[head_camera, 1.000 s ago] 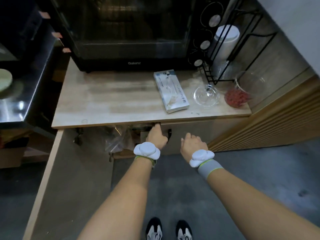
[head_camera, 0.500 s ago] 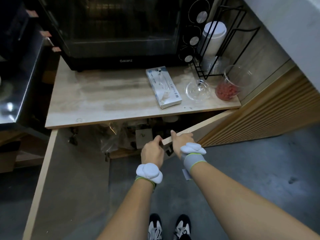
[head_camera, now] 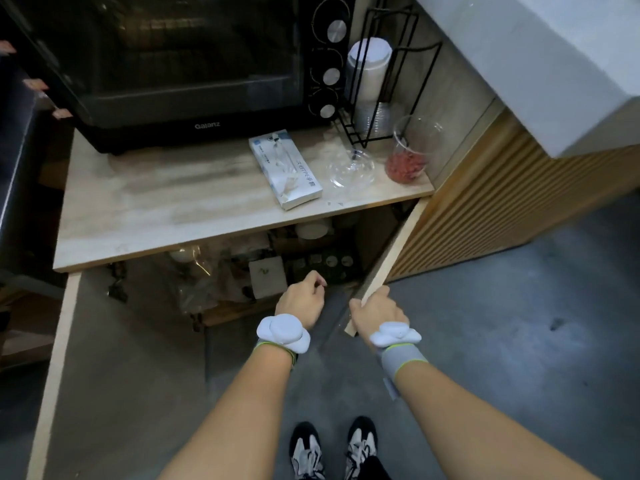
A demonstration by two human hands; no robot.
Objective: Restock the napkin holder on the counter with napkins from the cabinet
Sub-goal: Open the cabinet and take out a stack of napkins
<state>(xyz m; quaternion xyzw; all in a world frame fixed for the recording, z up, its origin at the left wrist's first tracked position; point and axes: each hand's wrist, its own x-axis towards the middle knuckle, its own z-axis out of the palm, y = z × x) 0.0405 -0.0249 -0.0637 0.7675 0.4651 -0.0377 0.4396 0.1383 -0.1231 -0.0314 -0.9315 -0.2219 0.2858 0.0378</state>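
Note:
The cabinet under the wooden counter (head_camera: 145, 216) stands open, both doors swung out. My right hand (head_camera: 375, 315) grips the top edge of the right cabinet door (head_camera: 388, 258). My left hand (head_camera: 301, 301) hangs in front of the opening with loosely curled fingers and holds nothing. Inside the dim cabinet I see a pale square pack (head_camera: 267, 277), plastic bags (head_camera: 197, 285) and white round things; I cannot tell which are napkins. No napkin holder is clearly in view. A white and blue box (head_camera: 285, 168) lies on the counter.
A black oven (head_camera: 180, 64) fills the back of the counter. A black wire rack (head_camera: 384, 77) with stacked cups, a clear lid (head_camera: 351, 168) and a cup of red bits (head_camera: 407, 157) stand at the right. The left cabinet door (head_camera: 55, 358) stands open. My shoes (head_camera: 332, 448) are below.
The right cabinet door has swung from shut to wide open under my right hand. My left hand has let go of the door edge and hangs free.

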